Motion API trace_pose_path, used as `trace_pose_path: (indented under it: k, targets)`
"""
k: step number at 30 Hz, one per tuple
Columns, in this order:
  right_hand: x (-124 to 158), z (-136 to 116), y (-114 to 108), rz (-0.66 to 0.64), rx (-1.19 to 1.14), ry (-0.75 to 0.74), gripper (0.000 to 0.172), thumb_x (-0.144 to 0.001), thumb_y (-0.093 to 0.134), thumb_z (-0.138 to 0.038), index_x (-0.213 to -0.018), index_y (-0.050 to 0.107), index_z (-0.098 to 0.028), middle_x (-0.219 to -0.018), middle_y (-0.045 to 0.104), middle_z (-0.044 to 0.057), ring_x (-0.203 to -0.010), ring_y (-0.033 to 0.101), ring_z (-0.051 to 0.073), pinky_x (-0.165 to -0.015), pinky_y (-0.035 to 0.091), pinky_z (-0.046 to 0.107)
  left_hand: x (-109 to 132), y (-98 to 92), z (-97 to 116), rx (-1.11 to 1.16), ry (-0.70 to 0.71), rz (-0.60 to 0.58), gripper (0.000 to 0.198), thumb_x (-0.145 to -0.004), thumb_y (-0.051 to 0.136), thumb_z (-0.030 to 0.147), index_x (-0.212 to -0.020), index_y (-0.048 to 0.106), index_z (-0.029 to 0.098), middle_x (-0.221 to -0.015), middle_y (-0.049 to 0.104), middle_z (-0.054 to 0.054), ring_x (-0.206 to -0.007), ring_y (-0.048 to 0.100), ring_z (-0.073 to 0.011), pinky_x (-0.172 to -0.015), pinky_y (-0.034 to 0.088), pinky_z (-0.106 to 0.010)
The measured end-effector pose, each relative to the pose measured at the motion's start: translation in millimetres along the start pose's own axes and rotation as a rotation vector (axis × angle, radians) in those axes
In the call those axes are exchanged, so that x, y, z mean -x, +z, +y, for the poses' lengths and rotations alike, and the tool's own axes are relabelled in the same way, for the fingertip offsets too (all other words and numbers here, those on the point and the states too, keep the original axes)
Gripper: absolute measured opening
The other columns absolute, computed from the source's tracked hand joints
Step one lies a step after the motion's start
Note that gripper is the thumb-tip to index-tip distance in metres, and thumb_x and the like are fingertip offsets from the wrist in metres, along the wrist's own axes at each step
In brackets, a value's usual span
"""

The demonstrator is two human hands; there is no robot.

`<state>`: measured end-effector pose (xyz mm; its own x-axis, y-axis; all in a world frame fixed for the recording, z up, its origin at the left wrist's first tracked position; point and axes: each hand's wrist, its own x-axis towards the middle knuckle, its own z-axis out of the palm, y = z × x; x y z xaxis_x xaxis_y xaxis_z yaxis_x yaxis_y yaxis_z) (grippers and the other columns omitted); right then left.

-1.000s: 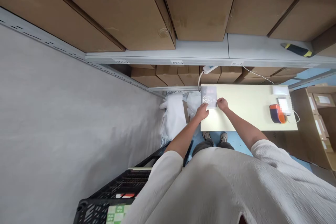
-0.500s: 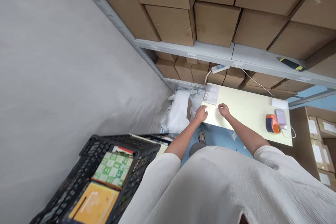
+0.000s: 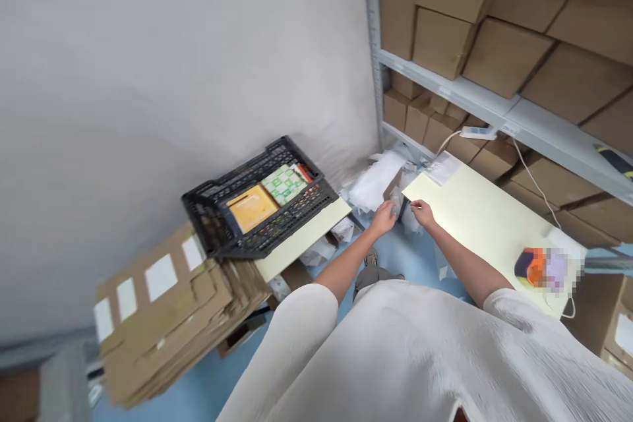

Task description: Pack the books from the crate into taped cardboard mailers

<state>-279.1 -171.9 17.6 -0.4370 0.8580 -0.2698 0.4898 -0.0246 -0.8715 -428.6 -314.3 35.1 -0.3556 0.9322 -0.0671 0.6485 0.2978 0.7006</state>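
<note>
My left hand (image 3: 384, 218) hangs in the gap between the two tabletops, fingers apart, with nothing seen in it. Over the near left corner of the pale table (image 3: 462, 208), my right hand (image 3: 422, 211) has its fingers pressed together; whatever they hold, if anything, is too small to make out. A clear plastic sheet or bag (image 3: 443, 168) lies at that table's far left corner. Left of my hands, a black crate (image 3: 257, 245) holds a green checkered book (image 3: 283, 184) and an orange book (image 3: 252, 208).
Flattened cardboard (image 3: 163, 316) is stacked at the left. An orange and dark tape dispenser (image 3: 534, 267) sits at the table's right end. Shelves (image 3: 459, 89) with boxes stand behind, holding a power strip (image 3: 477, 133). White wrapping (image 3: 376, 179) lies below the wall.
The view has swung left, bringing the whole crate and the cardboard stack into sight. My left hand has left the pale table's edge and is now over the gap.
</note>
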Motion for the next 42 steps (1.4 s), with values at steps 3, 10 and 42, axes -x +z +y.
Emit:
trace_pose_path:
  k: [3,10,42]
  targets:
    - [9,-25,33,-0.085,-0.016,-0.088,0.011,-0.074,0.063,-0.033,-0.082,0.065,-0.025,-0.085,0.075,0.002,-0.087,0.068,0.023,-0.092,0.058,0.040,36,-27.8,-15,0.020,-0.053,0.143,0.045,-0.096,0.057,0.010,-0.139,0.069,0.020,-0.148,0.067,-0.014,-0.143,0.061,-0.0260,-0.126,0.048,-0.045]
    - [45,-88,129,-0.375,-0.009,-0.230,0.017,-0.077,0.063,-0.037,-0.088,0.067,-0.024,-0.088,0.075,0.004,-0.085,0.069,0.023,-0.083,0.059,0.037,134,-88.5,-55,0.036,-0.261,0.407,0.041,-0.098,0.053,0.009,-0.132,0.072,0.022,-0.126,0.072,-0.010,-0.118,0.070,-0.0229,-0.113,0.055,-0.039]
    - [363,-163,500,-0.695,0.213,-0.438,0.018,-0.074,0.062,-0.026,-0.091,0.069,-0.025,-0.099,0.079,0.003,-0.098,0.072,0.024,-0.100,0.058,0.040,558,-262.9,-296,-0.049,-0.818,0.797,0.050,-0.093,0.063,0.015,-0.142,0.067,0.023,-0.166,0.050,-0.018,-0.155,0.048,-0.0405,-0.129,0.040,-0.060]
